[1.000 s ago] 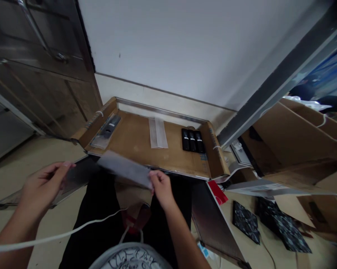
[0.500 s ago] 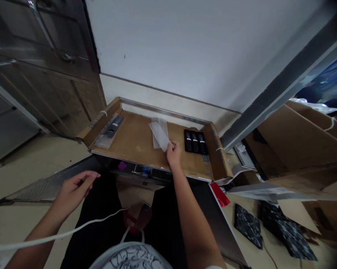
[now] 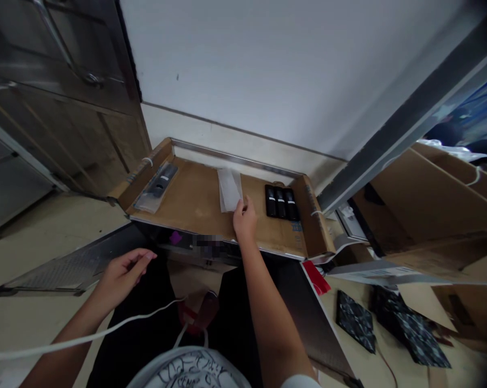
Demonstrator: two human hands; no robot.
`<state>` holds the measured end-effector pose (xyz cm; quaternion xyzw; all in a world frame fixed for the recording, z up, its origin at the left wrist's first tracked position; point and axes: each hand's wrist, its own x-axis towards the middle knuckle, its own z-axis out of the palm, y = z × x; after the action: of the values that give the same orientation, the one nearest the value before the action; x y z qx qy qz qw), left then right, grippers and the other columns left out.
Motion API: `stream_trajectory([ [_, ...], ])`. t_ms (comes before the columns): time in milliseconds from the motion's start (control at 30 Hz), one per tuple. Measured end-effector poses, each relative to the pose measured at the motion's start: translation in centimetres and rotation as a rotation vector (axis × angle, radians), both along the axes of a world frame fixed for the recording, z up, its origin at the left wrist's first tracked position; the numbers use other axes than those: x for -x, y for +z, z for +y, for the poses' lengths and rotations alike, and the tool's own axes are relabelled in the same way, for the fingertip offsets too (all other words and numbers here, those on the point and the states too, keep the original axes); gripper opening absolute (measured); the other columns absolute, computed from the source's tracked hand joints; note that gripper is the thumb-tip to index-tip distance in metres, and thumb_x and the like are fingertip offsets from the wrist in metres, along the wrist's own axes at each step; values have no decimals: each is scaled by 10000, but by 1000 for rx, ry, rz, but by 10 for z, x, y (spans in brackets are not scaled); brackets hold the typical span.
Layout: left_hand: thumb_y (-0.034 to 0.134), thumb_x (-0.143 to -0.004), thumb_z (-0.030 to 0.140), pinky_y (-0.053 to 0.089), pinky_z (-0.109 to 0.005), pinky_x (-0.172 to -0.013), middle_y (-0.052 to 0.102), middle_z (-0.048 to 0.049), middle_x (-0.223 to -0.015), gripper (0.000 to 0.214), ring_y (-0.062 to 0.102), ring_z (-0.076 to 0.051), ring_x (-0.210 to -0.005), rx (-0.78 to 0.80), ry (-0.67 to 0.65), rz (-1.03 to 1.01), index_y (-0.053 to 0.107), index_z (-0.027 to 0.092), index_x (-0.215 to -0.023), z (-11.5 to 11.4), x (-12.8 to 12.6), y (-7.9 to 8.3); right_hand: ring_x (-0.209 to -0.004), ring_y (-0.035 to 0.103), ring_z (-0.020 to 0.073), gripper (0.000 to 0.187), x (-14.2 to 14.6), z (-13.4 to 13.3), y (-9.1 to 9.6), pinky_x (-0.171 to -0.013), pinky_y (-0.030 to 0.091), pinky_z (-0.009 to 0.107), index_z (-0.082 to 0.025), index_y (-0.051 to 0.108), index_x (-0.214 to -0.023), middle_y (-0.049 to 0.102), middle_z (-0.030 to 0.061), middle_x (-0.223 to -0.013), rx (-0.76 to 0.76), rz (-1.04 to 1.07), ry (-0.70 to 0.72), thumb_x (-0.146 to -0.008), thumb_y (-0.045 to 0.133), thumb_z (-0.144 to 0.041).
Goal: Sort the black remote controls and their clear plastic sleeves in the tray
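My right hand (image 3: 244,220) reaches onto the flat cardboard sheet (image 3: 194,202) and rests at the near end of a small stack of clear plastic bags (image 3: 229,189); its fingers are curled and touch the bags' corner. Just right of the bags lie three black remotes (image 3: 281,202) side by side. A bagged black remote (image 3: 158,185) lies at the cardboard's left edge. My left hand (image 3: 124,272) hovers low over my lap, fingers loosely apart, holding nothing.
A white cable (image 3: 85,337) crosses my lap. A metal mesh panel (image 3: 61,269) lies on the floor at left. Open cardboard boxes (image 3: 433,205) stand at right, with dark patterned packets (image 3: 389,323) and a red card (image 3: 316,276) on the floor.
My right hand carried a clear bag from my lap to the stack on the cardboard and laid it down. My left hand let go of the bag and dropped toward my lap.
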<state>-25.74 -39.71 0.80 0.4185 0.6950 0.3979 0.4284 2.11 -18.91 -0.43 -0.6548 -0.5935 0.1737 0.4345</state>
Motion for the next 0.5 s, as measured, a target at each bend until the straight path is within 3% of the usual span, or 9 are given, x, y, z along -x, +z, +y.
stream_trajectory([
  [133, 651, -740, 744, 324, -204, -459, 531, 33, -598, 636, 458, -102, -490, 7, -6, 19, 724, 155, -969, -2, 2, -2, -1128, 585, 321, 506, -2, -10, 0, -1028, 432, 481, -101, 557, -1378, 653, 198, -1167, -142, -160, -10, -940, 466, -336],
  [267, 632, -734, 769, 316, -204, -450, 523, 35, -594, 659, 441, -99, -476, 11, -9, 31, 728, 157, -957, -2, 1, -1, -1321, 445, 334, 639, -6, -17, -12, -1135, 340, 511, -120, 517, -1406, 514, 208, -1402, -209, -332, 170, -780, 593, -222],
  [500, 631, -767, 726, 344, -213, -453, 556, 31, -614, 600, 466, -104, -477, 16, -32, 25, 733, 170, -969, 0, -1, -10, -1347, 454, 331, 388, -5, -11, -18, -1134, 319, 561, -178, 618, -1306, 628, 157, -1344, -91, -356, 130, -943, 497, -244],
])
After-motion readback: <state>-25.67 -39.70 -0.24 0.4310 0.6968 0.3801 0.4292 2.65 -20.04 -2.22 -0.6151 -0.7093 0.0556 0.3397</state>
